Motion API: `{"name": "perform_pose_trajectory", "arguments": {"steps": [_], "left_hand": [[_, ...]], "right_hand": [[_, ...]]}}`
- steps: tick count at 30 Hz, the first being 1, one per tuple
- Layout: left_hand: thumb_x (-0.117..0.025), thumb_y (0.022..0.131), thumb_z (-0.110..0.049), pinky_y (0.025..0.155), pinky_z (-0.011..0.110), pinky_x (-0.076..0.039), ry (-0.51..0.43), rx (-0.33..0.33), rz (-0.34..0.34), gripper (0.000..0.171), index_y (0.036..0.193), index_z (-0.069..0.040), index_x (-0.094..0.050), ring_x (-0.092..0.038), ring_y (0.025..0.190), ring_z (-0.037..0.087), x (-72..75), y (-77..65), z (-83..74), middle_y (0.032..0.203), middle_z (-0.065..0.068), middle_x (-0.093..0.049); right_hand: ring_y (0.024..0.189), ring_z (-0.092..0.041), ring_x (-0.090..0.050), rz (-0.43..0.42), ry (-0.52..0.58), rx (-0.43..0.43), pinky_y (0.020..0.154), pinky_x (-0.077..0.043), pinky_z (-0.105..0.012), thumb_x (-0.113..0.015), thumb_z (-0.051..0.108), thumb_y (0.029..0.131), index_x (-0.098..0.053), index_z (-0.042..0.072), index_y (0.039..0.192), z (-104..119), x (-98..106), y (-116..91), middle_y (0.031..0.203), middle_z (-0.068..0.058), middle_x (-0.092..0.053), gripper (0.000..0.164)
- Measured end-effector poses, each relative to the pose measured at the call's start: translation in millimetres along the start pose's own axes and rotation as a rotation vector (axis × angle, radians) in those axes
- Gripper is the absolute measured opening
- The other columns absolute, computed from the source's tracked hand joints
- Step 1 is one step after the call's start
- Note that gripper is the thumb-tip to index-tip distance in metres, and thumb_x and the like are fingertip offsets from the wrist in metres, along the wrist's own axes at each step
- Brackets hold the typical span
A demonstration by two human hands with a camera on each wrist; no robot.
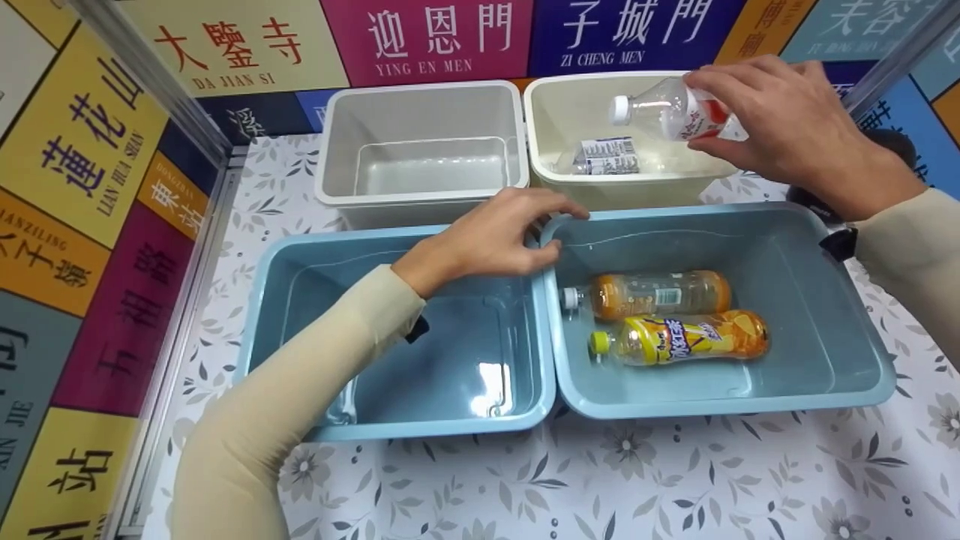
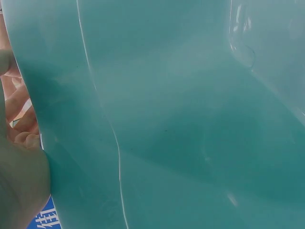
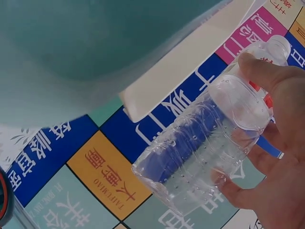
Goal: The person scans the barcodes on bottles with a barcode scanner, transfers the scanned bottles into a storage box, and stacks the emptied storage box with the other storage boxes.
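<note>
My right hand (image 1: pixel 787 124) grips a clear plastic bottle (image 1: pixel 664 111) with a white cap and a red-and-white label. It holds the bottle sideways over the cream bin (image 1: pixel 541 124), cap to the left. In the right wrist view the thumb and fingers (image 3: pixel 259 69) are round the bottle's label end, and its ribbed body (image 3: pixel 190 148) looks see-through. Inside the cream bin lies another clear bottle (image 1: pixel 609 156) with a printed label. My left hand (image 1: pixel 506 232) hovers at or rests on the adjoining rims of two blue tubs, fingers loosely bent; contact is unclear.
The right blue tub (image 1: pixel 810 300) holds an orange-labelled bottle (image 1: pixel 660 292) with a white cap and a yellow-capped tea bottle (image 1: pixel 682 337). Beside it stands the left blue tub (image 1: pixel 442 360). A grey bin (image 1: pixel 420 120) stands behind, left of the cream bin. Printed panels wall the table.
</note>
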State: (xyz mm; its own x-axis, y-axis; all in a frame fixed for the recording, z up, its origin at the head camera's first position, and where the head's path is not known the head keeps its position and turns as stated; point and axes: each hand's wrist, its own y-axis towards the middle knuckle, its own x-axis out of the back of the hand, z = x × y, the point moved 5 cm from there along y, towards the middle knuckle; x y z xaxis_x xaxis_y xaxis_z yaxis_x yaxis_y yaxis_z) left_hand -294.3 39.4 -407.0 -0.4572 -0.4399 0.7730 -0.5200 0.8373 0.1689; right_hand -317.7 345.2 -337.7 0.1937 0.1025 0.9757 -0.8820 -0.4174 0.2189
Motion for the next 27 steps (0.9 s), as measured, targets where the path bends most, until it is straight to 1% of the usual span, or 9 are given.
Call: {"name": "perform_pose_trajectory", "arguments": {"steps": [3, 8, 16, 19, 22, 25, 27], "left_hand": [[-0.065, 0.097, -0.025, 0.084, 0.021, -0.057, 0.005, 0.009, 0.009, 0.050, 0.146, -0.017, -0.067, -0.065, 0.093, 0.008, 0.1, -0.2, 0.2, 0.139, -0.003, -0.073], [-0.066, 0.097, -0.024, 0.086, 0.022, -0.057, 0.001, 0.012, 0.017, 0.051, 0.147, -0.017, -0.066, -0.065, 0.095, 0.008, 0.3, -0.7, 0.2, 0.141, -0.001, -0.072], [-0.066, 0.097, -0.026, 0.085, 0.020, -0.056, 0.008, 0.011, 0.020, 0.051, 0.147, -0.018, -0.065, -0.065, 0.096, 0.008, 1.5, -1.3, -0.5, 0.141, -0.001, -0.072], [-0.065, 0.097, -0.026, 0.086, 0.023, -0.057, 0.001, 0.001, 0.016, 0.051, 0.147, -0.016, -0.065, -0.066, 0.098, 0.010, 1.4, -0.8, -0.8, 0.142, 0.000, -0.071], [-0.064, 0.096, -0.025, 0.088, 0.026, -0.058, -0.007, -0.012, 0.006, 0.051, 0.146, -0.015, -0.066, -0.067, 0.101, 0.012, 1.3, -0.3, -1.1, 0.142, 0.001, -0.071], [-0.064, 0.096, -0.025, 0.089, 0.026, -0.058, 0.002, -0.011, 0.006, 0.050, 0.145, -0.016, -0.066, -0.067, 0.101, 0.012, 1.2, 0.1, -1.3, 0.143, 0.001, -0.071], [-0.064, 0.096, -0.026, 0.089, 0.024, -0.057, 0.011, -0.002, 0.013, 0.051, 0.146, -0.016, -0.066, -0.067, 0.101, 0.011, 1.1, 0.1, -1.3, 0.144, 0.000, -0.071]], "right_hand": [[0.152, -0.049, -0.044, 0.016, -0.008, 0.005, 0.113, -0.038, -0.077, -0.080, 0.025, 0.096, -0.043, 0.021, 0.166, 3, -1, 4, 0.165, -0.020, -0.051, 0.079], [0.150, -0.049, -0.046, 0.037, -0.021, 0.007, 0.110, -0.039, -0.076, -0.079, 0.027, 0.098, -0.043, 0.021, 0.166, 8, -3, 9, 0.163, -0.021, -0.052, 0.077], [0.148, -0.051, -0.045, 0.103, -0.014, -0.007, 0.116, -0.036, -0.077, -0.078, 0.032, 0.098, -0.042, 0.022, 0.167, 16, -9, 20, 0.164, -0.020, -0.051, 0.078], [0.148, -0.050, -0.046, 0.112, -0.018, -0.001, 0.116, -0.036, -0.077, -0.078, 0.034, 0.098, -0.042, 0.023, 0.166, 20, -11, 24, 0.164, -0.020, -0.052, 0.078], [0.146, -0.050, -0.046, 0.115, -0.019, 0.011, 0.114, -0.037, -0.076, -0.079, 0.035, 0.098, -0.043, 0.022, 0.166, 24, -14, 27, 0.163, -0.020, -0.053, 0.078], [0.147, -0.049, -0.046, 0.118, -0.010, 0.019, 0.112, -0.038, -0.076, -0.079, 0.035, 0.098, -0.044, 0.021, 0.165, 27, -17, 30, 0.164, -0.020, -0.052, 0.077], [0.148, -0.049, -0.046, 0.119, -0.001, 0.021, 0.112, -0.039, -0.076, -0.080, 0.035, 0.098, -0.044, 0.020, 0.165, 28, -19, 32, 0.165, -0.020, -0.051, 0.078]]}}
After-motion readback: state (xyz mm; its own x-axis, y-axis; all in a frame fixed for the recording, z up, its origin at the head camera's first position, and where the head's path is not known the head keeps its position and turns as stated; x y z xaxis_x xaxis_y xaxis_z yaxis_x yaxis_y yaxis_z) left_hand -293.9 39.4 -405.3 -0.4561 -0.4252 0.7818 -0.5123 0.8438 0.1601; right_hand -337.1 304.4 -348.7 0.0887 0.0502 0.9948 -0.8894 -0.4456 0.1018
